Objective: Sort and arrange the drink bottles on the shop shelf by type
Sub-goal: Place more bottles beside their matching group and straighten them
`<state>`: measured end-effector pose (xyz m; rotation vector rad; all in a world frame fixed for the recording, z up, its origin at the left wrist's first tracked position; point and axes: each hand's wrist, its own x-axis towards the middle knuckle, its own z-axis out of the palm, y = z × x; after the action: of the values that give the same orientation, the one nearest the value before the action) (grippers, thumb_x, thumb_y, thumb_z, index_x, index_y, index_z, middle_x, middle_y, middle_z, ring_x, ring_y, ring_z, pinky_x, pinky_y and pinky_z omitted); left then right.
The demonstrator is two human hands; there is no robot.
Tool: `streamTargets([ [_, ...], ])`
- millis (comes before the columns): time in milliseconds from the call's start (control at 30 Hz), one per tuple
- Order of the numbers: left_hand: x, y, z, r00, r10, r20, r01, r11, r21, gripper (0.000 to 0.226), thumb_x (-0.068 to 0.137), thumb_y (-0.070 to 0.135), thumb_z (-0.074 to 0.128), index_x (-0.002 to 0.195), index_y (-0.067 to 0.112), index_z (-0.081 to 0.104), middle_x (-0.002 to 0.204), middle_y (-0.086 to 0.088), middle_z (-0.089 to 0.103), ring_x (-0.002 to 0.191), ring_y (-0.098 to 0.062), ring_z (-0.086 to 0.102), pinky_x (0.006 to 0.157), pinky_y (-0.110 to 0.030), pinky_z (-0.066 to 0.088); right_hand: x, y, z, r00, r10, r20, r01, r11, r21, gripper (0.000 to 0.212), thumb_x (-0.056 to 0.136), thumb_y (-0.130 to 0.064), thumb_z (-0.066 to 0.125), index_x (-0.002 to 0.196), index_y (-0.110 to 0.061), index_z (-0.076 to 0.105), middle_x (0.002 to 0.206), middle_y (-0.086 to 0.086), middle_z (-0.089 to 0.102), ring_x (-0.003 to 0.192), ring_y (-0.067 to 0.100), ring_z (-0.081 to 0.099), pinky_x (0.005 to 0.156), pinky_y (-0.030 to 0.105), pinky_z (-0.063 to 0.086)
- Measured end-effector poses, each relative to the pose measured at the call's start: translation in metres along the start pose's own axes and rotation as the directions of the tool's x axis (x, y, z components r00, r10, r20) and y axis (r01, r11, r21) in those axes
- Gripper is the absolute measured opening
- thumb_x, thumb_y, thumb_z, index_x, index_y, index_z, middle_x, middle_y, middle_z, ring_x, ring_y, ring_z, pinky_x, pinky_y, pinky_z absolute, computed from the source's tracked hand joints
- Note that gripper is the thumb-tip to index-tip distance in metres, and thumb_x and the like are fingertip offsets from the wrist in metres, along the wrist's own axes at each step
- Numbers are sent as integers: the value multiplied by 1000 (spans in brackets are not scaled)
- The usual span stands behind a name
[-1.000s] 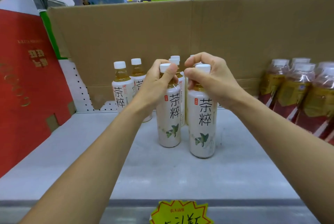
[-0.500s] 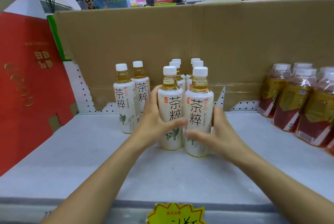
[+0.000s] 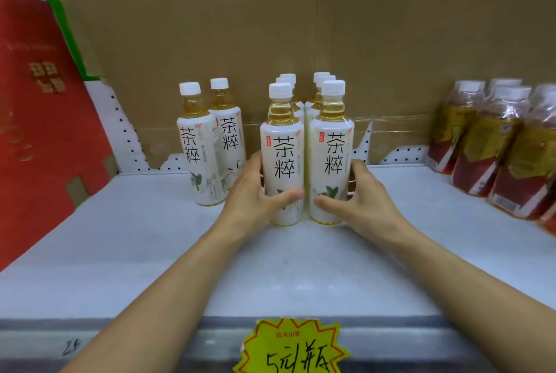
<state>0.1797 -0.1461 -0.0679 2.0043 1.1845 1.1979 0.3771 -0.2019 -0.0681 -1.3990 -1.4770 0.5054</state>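
Two rows of white-labelled tea bottles with white caps stand upright in the middle of the grey shelf. My left hand grips the lower body of the front left bottle, thumb across its front. My right hand wraps the base of the front right bottle. The two front bottles stand side by side, nearly touching. Several more of the same bottles line up behind them, mostly hidden. Two further tea bottles stand apart to the left.
Several bottles with red and gold labels stand at the right of the shelf. A cardboard sheet forms the back wall. A red box borders the left side. A yellow price tag hangs on the shelf's front edge.
Both hands dropped from the caps of the two front bottles to their lower bodies. The two bottles now stand closer together and slightly further back.
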Motion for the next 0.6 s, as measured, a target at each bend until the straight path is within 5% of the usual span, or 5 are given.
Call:
streamTargets([
  [167,1,6,6,1000,13,-22,-12,1000,19,81,74,34,86,141,30,39,122,22,52,111,1,50,79,-2,37,0,0,3,1000,15,-25,-15,1000,3,58,75,-17,84,122,-18,51,104,-19,63,86,-19,59,64,4,48],
  [467,1,4,8,999,20,-30,-19,1000,14,83,76,37,84,144,27,38,135,14,52,119,-3,48,94,-21,42,-2,0,5,1000,10,-10,-10,1000,-18,59,78,-20,83,125,-21,48,115,-12,64,97,-9,61,71,5,49],
  [600,-2,7,1,1000,6,-26,-6,1000,-9,85,77,44,81,146,32,33,137,12,52,123,-8,52,101,-39,50,-5,-5,4,991,-105,-88,104,994,-18,73,80,-36,79,139,-23,37,132,-6,54,121,6,53,99,31,51],
])
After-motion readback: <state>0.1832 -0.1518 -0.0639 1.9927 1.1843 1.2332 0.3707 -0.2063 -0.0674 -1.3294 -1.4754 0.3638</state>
